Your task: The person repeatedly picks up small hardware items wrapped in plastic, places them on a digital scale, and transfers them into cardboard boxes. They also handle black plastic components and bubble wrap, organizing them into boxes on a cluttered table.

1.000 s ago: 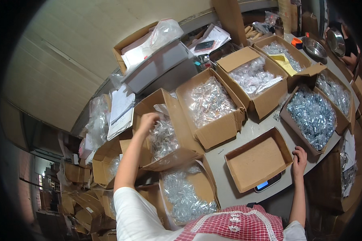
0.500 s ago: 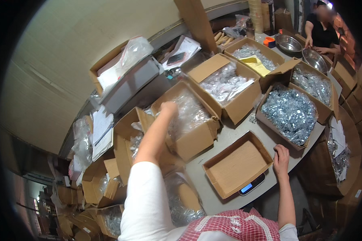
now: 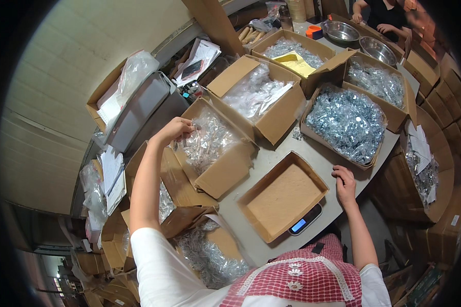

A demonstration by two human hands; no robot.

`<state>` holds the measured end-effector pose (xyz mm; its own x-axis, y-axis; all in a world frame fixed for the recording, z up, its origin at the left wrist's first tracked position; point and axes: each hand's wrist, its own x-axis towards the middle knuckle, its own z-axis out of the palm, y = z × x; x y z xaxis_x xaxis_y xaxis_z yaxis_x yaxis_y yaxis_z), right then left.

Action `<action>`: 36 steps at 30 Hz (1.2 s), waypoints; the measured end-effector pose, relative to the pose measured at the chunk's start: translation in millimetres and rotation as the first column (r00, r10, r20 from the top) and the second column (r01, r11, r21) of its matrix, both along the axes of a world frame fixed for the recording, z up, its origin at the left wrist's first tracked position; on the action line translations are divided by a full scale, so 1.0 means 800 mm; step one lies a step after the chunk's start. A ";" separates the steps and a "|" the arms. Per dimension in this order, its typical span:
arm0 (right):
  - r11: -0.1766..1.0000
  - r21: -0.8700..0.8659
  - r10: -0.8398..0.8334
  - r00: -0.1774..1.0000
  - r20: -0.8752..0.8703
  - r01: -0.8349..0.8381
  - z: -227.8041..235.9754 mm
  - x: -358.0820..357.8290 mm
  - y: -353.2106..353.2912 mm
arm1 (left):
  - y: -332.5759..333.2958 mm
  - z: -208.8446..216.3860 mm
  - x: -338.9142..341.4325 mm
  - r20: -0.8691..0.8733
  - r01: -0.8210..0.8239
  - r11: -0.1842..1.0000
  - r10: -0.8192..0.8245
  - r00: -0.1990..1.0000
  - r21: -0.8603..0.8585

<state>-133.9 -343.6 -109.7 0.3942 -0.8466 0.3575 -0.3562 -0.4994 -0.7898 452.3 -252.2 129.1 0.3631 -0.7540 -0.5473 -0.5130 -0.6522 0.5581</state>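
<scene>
My left hand (image 3: 177, 130) is at the left rim of a cardboard box (image 3: 223, 176), fingers pinched on the edge of a clear plastic bag (image 3: 208, 116) that lines it. Small shiny packets (image 3: 210, 140) fill this box; what each one contains is too small to tell. My right hand (image 3: 345, 183) rests on the table near its front edge, fingers loosely curled and holding nothing. Just left of it, a shallow cardboard tray (image 3: 279, 197) with a bare bottom sits on a digital scale (image 3: 305, 221) with a lit blue display.
Beyond stand open boxes of bagged parts (image 3: 256, 92) and a heaped box of small silvery packets (image 3: 346, 123). Another box of packets (image 3: 205, 256) lies near my left side. Two steel bowls (image 3: 340, 31) stand far right, near another person (image 3: 386, 18).
My left hand has moved left to the box's rim, and the plastic is drawn aside, showing the packets. The right hand stays beside the tray. The whole view has shifted.
</scene>
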 end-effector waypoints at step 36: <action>0.824 -0.042 0.558 0.822 -0.115 -0.565 0.324 -0.094 -0.522 | -0.389 -0.212 -0.226 0.735 0.088 0.985 0.050 0.676 -0.147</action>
